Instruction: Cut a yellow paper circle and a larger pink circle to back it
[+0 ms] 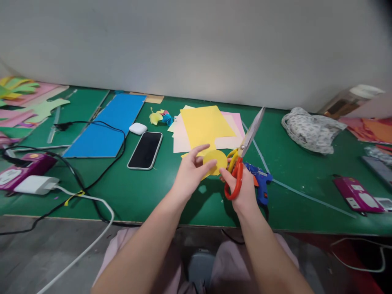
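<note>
A round piece of yellow paper [218,160] is held up over the front middle of the table. My left hand [191,169] pinches its left side between thumb and fingers. My right hand [240,185] has the scissors [237,179] hooked on it, with red and yellow handles and blades pointing up and away to the right. The right thumb also touches the lower right edge of the paper circle. Behind the hands lies a stack of paper with a yellow sheet [208,124] on top. A blue glue gun [261,181] sits just right of my right hand, partly hidden by it.
On the left are a phone [145,150], a white earbud case [138,129], a blue board [107,126], cables and a purple power strip [27,173]. Small paper flowers [161,117] lie at the back. A patterned cloth [310,130] and another power strip [358,195] are on the right.
</note>
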